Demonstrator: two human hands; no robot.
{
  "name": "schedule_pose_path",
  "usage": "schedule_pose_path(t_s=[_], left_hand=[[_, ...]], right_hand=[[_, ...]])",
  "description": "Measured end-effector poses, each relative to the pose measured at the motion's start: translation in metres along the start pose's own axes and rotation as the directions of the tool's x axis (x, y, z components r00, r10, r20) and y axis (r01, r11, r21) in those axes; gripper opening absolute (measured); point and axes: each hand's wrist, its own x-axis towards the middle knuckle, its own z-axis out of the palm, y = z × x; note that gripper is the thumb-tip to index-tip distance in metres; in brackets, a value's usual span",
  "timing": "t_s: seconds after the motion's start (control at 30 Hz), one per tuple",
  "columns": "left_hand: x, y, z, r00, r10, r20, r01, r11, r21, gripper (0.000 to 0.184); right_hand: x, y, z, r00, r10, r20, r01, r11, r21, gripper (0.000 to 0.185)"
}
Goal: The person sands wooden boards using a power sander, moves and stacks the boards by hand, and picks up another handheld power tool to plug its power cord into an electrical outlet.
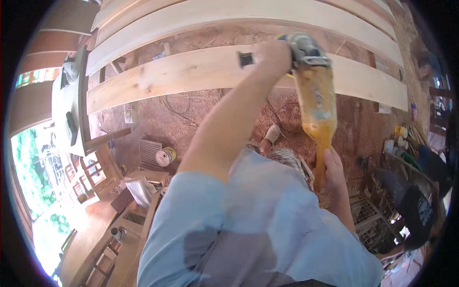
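A yellow angle grinder (316,95) with a worn, scuffed body lies over the nearest pale wooden board (191,74). My left hand (272,55) is closed around its side handle, whose black end sticks out to the left beside the metal gear head. At the lower end of the tool, my right hand (333,167) grips the slim rear handle. The grinder's disc is mostly hidden beneath its head, and I cannot tell whether it touches the board.
More long boards (239,12) lie parallel beyond the nearest one. A cable (179,112) trails over the dusty floor. A white bucket (166,156) stands to the left, near wooden furniture frames (136,225). A metal rack (366,215) and dark cloth items are at right.
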Motion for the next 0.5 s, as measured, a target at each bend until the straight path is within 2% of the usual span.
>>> schedule_pose_path(t_s=[0.03, 0.1, 0.23, 0.3, 0.4, 0.5], left_hand=[[-0.001, 0.018, 0.003, 0.999, 0.032, -0.005, -0.032, 0.999, -0.043, 0.024], [0.008, 0.063, 0.017, 0.996, 0.093, 0.006, -0.092, 0.993, -0.078, 0.024], [0.017, 0.142, 0.033, 0.981, 0.193, -0.016, -0.193, 0.979, -0.069, 0.024], [0.022, 0.167, 0.037, 0.958, 0.283, 0.045, -0.277, 0.956, -0.098, 0.024], [0.019, 0.191, 0.042, 0.937, 0.328, 0.124, -0.314, 0.942, -0.119, 0.026], [0.010, 0.178, 0.036, 0.918, 0.371, 0.136, -0.353, 0.925, -0.144, 0.025]], right_hand=[[-0.007, 0.006, -0.006, 1.000, 0.001, 0.000, -0.001, 1.000, -0.001, 0.039], [-0.020, 0.018, -0.027, 0.995, 0.016, -0.094, -0.003, 0.989, 0.147, 0.040], [-0.039, 0.026, -0.085, 0.992, 0.091, -0.087, -0.077, 0.984, 0.159, 0.043], [-0.043, 0.021, -0.094, 0.965, 0.115, -0.237, -0.060, 0.972, 0.228, 0.043], [-0.052, 0.032, -0.105, 0.957, 0.167, -0.237, -0.088, 0.946, 0.312, 0.051], [-0.065, 0.039, -0.089, 0.944, 0.188, -0.271, -0.095, 0.942, 0.322, 0.047]])
